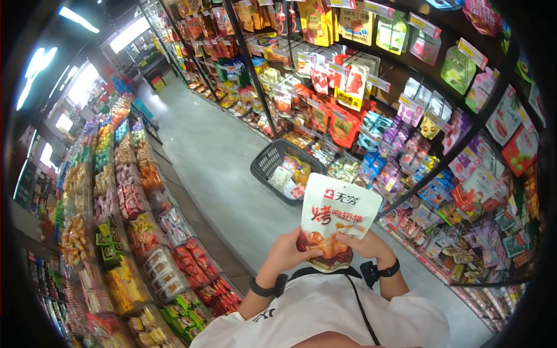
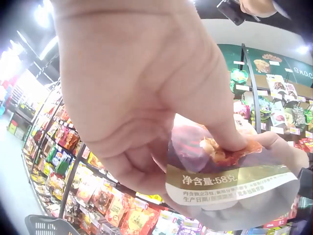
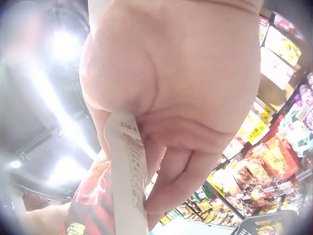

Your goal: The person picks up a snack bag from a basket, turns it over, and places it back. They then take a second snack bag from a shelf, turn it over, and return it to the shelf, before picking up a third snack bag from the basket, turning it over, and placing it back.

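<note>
A white snack pouch (image 1: 339, 211) with red and black lettering and a picture of roasted meat is held upright before the chest. The left hand (image 1: 288, 253) grips its lower left side, thumb across the front; the right hand (image 1: 371, 246) pinches its right side, thumb on the picture. In the left wrist view the pouch's lower front (image 2: 230, 188) shows printed text below the left hand (image 2: 142, 73). The right wrist view shows the pouch's white edge (image 3: 127, 171) between thumb and fingers of the right hand (image 3: 181, 73).
A dark shopping basket (image 1: 268, 168) with several packages in it stands on the grey floor (image 1: 197, 139) beyond the pouch. Racks of hanging snack bags (image 1: 354, 87) run along the right. Bins of wrapped snacks (image 1: 127, 278) line the left of the aisle.
</note>
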